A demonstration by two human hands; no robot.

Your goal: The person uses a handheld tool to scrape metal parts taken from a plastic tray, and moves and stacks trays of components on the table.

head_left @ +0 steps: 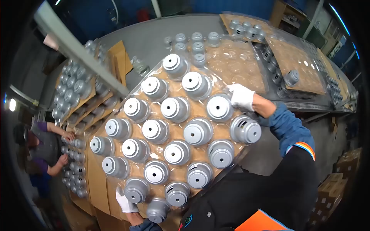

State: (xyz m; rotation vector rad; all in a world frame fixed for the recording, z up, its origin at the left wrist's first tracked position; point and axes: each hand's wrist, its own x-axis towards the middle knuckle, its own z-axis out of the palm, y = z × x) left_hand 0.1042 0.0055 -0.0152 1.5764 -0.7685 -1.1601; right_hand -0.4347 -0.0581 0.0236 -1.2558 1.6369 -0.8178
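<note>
A: The left grip (126, 202) is clasping the plastic tray (222, 133) at its near corner, right beside the corner housing (158, 210)!

B: And the right grip (242, 96) is clenching the side edge, so the loaded tray is hanging between both hands. One slackening grip could be tilting it, spilling edge housings!

A: Farther out, loose housings (197, 37) are standing on the worktop (146, 42). A wide swing could be knocking them!
</note>
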